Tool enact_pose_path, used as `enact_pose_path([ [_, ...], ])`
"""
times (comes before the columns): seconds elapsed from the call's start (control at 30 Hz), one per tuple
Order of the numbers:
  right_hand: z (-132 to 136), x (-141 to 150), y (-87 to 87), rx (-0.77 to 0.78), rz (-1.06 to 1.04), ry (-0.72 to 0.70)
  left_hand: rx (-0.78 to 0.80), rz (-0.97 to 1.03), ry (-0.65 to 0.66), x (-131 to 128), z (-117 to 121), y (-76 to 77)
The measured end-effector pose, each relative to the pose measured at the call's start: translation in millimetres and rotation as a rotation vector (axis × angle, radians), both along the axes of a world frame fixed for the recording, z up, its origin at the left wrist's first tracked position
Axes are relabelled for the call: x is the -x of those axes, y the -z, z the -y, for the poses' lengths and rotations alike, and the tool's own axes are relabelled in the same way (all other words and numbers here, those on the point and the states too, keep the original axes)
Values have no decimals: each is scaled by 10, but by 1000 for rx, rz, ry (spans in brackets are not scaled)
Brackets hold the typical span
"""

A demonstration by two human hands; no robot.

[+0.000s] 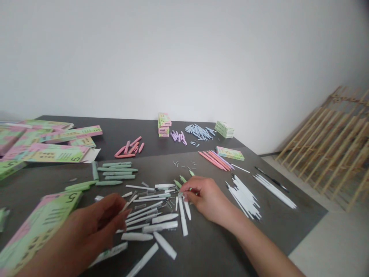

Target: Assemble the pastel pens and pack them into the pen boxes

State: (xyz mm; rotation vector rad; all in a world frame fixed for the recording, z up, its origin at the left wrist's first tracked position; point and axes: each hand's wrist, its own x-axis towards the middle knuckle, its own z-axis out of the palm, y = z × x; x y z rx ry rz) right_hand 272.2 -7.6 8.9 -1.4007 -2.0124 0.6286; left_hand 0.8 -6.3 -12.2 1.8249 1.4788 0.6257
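On the dark grey table (219,234) lies a scatter of white pen barrels and caps (157,221) in front of me. My left hand (98,223) hovers over their left side with fingers curled, pinching a thin white pen part. My right hand (206,198) reaches in from the right; its fingertips are pinched together on a small green piece (190,189) among the white parts. Green pen barrels (117,171) lie in a row just behind the left hand.
Pink-and-green boxes (37,227) lie at the near left and far left (54,148). White refills (245,196) and pink pens (215,159) sit to the right; pink, purple and blue parts and stacked boxes (164,125) at the back. A wooden rack (331,150) leans against the wall.
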Motion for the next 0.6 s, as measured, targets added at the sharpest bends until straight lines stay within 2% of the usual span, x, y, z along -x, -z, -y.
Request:
enact_pose_path([
  [0.1, -84, 80, 20, -45, 177, -113, 71, 155, -38, 61, -52, -107],
  [0.27, -104, 177, 41, -60, 459, -240, 131, 244, -103, 109, -107, -252],
  [0.43, -97, 239, 18, -61, 709, -333, 151, 293, -105, 157, -135, -248],
  [0.6, -138, 196, -98, -76, 780, -304, 165, 136, -10, 220, -152, -166],
])
